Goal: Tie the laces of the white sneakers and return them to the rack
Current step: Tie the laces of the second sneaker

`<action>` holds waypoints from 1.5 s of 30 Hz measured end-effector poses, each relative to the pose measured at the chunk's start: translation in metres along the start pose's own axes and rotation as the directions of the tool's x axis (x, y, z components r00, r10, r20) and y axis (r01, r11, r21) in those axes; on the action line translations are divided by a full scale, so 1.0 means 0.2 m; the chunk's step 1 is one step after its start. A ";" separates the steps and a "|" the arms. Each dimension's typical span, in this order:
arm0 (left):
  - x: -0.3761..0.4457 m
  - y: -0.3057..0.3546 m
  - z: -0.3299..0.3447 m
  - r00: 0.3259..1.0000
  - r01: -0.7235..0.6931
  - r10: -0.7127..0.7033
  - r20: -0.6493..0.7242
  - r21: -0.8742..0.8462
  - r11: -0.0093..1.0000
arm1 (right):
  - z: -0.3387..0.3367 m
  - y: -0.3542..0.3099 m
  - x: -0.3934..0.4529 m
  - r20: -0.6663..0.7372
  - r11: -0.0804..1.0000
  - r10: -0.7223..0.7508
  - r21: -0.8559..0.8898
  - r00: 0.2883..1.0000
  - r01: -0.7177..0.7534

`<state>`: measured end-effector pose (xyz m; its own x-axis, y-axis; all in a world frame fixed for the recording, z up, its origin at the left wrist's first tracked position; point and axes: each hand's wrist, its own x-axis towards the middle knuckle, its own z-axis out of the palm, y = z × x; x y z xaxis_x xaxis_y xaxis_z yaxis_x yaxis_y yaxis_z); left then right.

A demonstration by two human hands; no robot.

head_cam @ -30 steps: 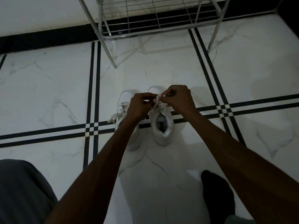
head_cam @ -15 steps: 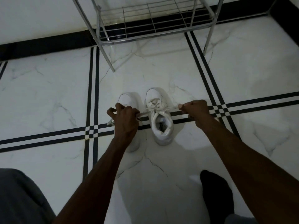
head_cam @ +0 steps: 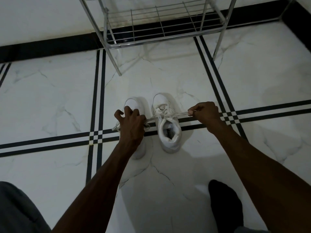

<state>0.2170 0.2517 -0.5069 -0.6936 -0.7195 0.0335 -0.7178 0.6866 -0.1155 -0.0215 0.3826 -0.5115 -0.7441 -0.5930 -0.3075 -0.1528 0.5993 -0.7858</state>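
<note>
Right sneaker (head_cam: 169, 130) between both hands (head_cam: 132, 122), each pinching one taut lace end (head_cam: 182, 113).

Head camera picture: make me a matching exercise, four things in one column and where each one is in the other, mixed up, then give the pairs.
1. right sneaker
2. left sneaker
3. rack
4. black sock

A. partly hidden under the left hand
B. bottom right, nearest the camera
C. by the wall, shelf holding no shoes
D. between both hands, laces pulled sideways

Pairs: 1-D, 2-A, 3-C, 4-B
</note>
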 end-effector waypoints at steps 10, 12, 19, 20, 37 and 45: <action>0.01 0.00 0.06 0.999 0.051 -0.051 -0.008 -0.025 0.998 | 0.04 0.06 0.04 -0.038 0.989 0.125 -0.077 0.991 -0.128; 0.01 0.01 0.04 0.998 0.063 -0.063 0.004 -0.027 0.998 | 0.05 0.06 0.02 -0.049 0.995 0.007 -0.101 0.999 -0.012; 0.04 0.08 0.00 0.991 -0.076 0.101 0.093 -0.242 0.967 | 0.06 -0.01 0.00 0.245 0.927 -0.323 -0.114 0.914 0.358; 0.04 0.10 -0.01 0.983 -0.083 0.123 0.134 -0.272 0.959 | 0.09 -0.02 -0.01 0.300 0.906 -0.353 -0.127 0.886 0.404; 0.02 0.15 -0.01 0.998 -0.044 0.047 0.033 -0.090 0.995 | 0.20 -0.06 -0.10 0.225 0.496 -0.438 -0.747 0.870 0.443; 0.01 0.11 -0.01 0.999 -0.027 0.041 0.033 -0.346 0.938 | 0.19 -0.02 -0.08 0.206 0.852 -0.359 -0.327 0.910 0.410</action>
<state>0.1994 0.2659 -0.5083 -0.7199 -0.6941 -0.0038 -0.6753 0.6991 0.2348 0.0162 0.3681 -0.5238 -0.4882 -0.8660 -0.1082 -0.6477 0.4426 -0.6201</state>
